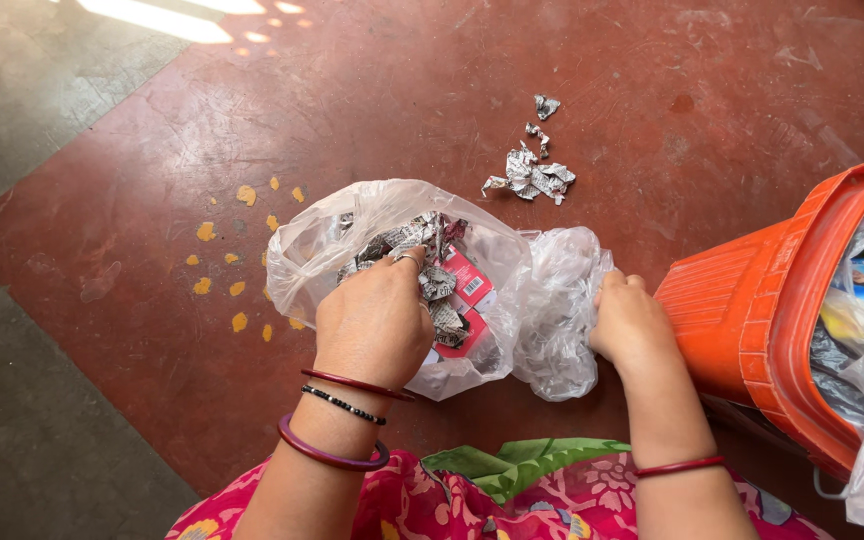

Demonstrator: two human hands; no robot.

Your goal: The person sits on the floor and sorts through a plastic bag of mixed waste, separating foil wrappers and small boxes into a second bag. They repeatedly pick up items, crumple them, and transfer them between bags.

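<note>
Head view: red floor (252, 120); left hand (372, 320) pinches newspaper (422, 250), right hand (632, 320) grips plastic bag (552, 300).

The scene is seen from one camera worn on the head, pointed almost straight down at the red floor (372, 90). The floor is seen from close up. The orange bucket (752, 310) is cut off at the right edge.

Setting: likely a home floor area. Worn red-painted cement floor (372, 90), grey border at 9 o'clock. Orange plastic bin (752, 310) stuffed with household waste at 3 o'clock; sunlight patch at 11 o'clock.
</note>
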